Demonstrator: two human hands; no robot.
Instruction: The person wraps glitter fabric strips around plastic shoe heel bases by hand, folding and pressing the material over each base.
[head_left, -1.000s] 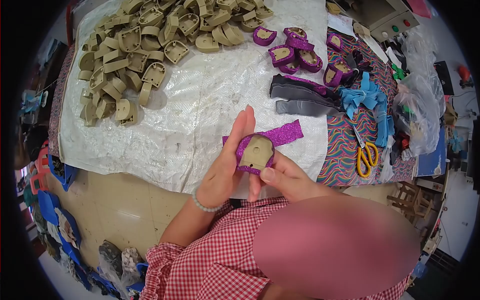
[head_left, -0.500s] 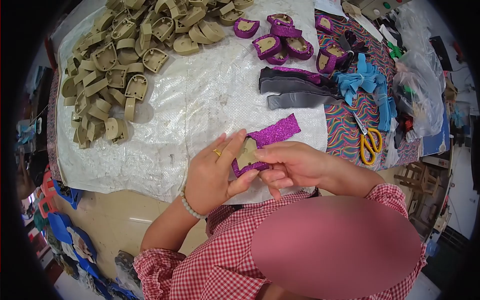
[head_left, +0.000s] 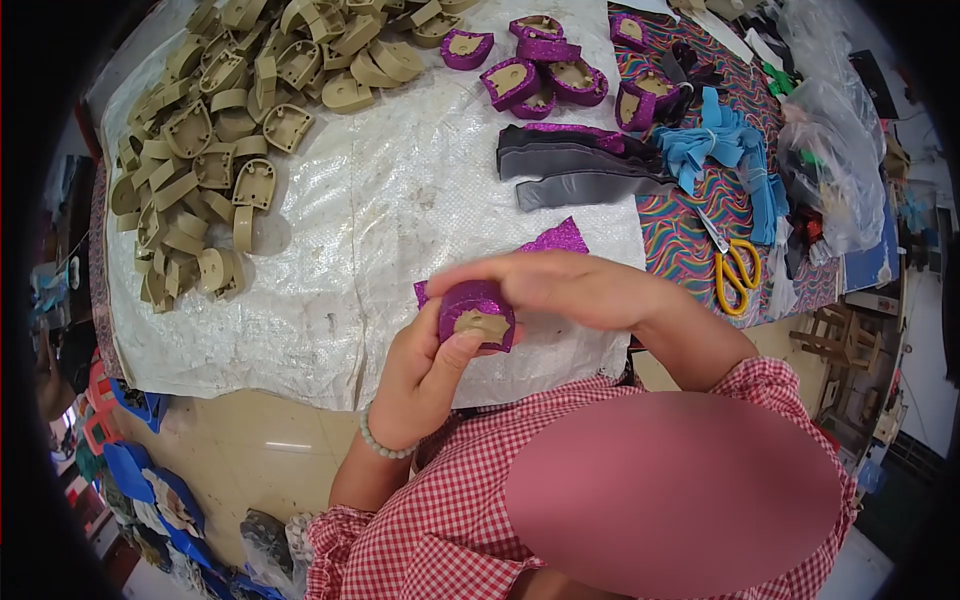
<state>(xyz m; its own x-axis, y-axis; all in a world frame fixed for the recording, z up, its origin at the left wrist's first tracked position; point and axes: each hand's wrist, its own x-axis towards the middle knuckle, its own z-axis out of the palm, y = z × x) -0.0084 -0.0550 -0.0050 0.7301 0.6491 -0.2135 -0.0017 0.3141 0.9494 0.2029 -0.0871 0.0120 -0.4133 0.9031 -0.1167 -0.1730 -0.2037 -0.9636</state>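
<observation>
My left hand (head_left: 412,385) is closed round a shoe heel (head_left: 468,302) of beige plastic with purple glitter material round its side. The thumb presses on its beige face. My right hand (head_left: 590,290) lies across the heel's far side, fingers stretched out flat and touching the purple covering. Beyond the right hand shows a purple glitter strip (head_left: 562,238); its middle is hidden, so I cannot tell whether it joins the heel. Another purple tip pokes out by the left fingers.
A heap of bare beige heels (head_left: 215,130) covers the back left of the white woven sheet (head_left: 400,190). Several purple-covered heels (head_left: 575,80) sit at the back, near dark strips (head_left: 580,165). Blue strips (head_left: 715,145) and yellow-handled scissors (head_left: 738,275) lie on the right.
The heel has been turned, so its purple side now shows. My right hand has gone from pinching at its near edge to lying flat across its far side.
</observation>
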